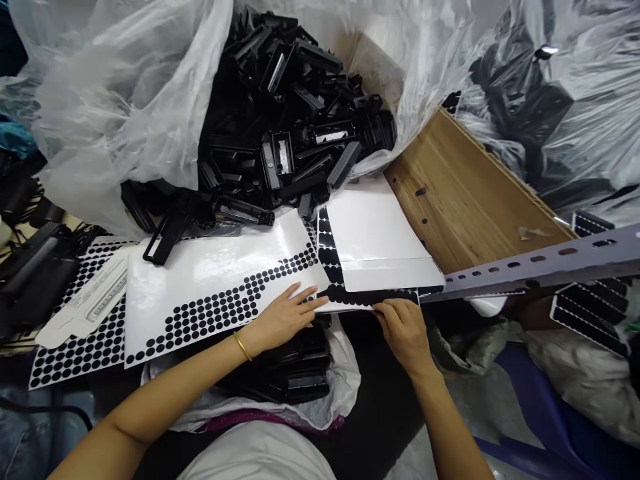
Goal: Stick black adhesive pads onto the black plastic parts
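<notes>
My left hand point(283, 320) lies with fingers spread on the right end of a white sheet of round black stickers point(215, 313), part of whose dots are gone. A gold bangle point(243, 347) circles that wrist. My right hand point(404, 328) pinches the front edge of a white-edged sheet with black pieces point(345, 297); what exactly lies between its fingers is partly hidden. Over that sheet rests a blank white sheet point(375, 230). Behind, black plastic housings point(285, 147) are heaped up, and one housing point(170, 230) sits on the dotted sheet's upper left.
An open cardboard box point(470, 193) stands at the right beside a perforated metal rail point(540, 260). Clear plastic bags point(130, 87) surround the heap. Below my hands, a white bag point(345, 367) holds more black housings. A printed paper card point(93, 300) lies at the left.
</notes>
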`<state>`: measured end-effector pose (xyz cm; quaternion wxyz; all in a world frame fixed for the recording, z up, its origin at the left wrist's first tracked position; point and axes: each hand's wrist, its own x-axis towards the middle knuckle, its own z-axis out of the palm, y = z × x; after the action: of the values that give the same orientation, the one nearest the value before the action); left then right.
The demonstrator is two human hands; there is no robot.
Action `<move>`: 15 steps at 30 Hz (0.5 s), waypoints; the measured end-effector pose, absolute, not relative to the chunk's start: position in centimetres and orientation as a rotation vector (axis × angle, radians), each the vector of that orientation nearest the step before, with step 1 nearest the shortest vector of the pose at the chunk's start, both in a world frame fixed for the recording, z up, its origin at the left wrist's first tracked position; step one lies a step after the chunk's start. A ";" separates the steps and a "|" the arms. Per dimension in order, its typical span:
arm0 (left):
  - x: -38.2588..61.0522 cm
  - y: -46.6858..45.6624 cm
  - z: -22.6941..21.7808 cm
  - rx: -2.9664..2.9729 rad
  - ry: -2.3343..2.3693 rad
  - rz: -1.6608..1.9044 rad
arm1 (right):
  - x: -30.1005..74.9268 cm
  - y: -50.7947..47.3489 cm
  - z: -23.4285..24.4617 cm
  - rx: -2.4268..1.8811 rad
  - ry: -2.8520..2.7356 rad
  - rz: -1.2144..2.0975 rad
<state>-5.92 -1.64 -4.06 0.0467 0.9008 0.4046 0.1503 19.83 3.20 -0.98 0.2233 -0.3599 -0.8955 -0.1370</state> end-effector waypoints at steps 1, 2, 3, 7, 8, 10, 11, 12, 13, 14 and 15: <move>-5.9 -1.6 -4.1 2.746 1.231 0.460 | 20.1 3.3 -1.0 -0.983 -2.466 -0.396; -5.9 -1.6 -4.1 2.743 1.226 0.464 | 20.4 3.4 -1.0 -0.975 -2.458 -0.411; -5.9 -1.6 -4.1 2.739 1.221 0.467 | 20.7 3.6 -1.1 -0.968 -2.447 -0.427; -6.0 -1.4 -4.1 2.722 1.200 0.459 | 21.4 4.0 -1.3 -0.941 -2.414 -0.531; -6.0 -1.4 -4.1 2.718 1.196 0.452 | 21.6 4.1 -1.3 -0.930 -2.416 -0.554; -6.0 -1.3 -4.0 2.705 1.198 0.437 | 21.8 4.1 -1.3 -0.912 -2.434 -0.579; -6.0 -1.3 -4.0 2.698 1.203 0.431 | 21.8 4.1 -1.3 -0.911 -2.445 -0.581; -6.0 -1.3 -4.0 2.693 1.207 0.425 | 21.8 4.2 -1.3 -0.919 -2.453 -0.580; -5.9 -1.3 -4.0 2.689 1.209 0.419 | 21.8 4.2 -1.3 -0.932 -2.464 -0.575; -5.9 -1.3 -3.9 2.686 1.209 0.412 | 21.8 4.2 -1.3 -0.950 -2.473 -0.571; -5.9 -1.3 -3.9 2.683 1.210 0.404 | 21.8 4.2 -1.3 -0.966 -2.484 -0.571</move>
<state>-5.87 -1.29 -3.94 0.0853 0.8999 0.4057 0.1356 21.81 4.24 -1.30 0.2066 -0.3468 -0.8916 -0.2050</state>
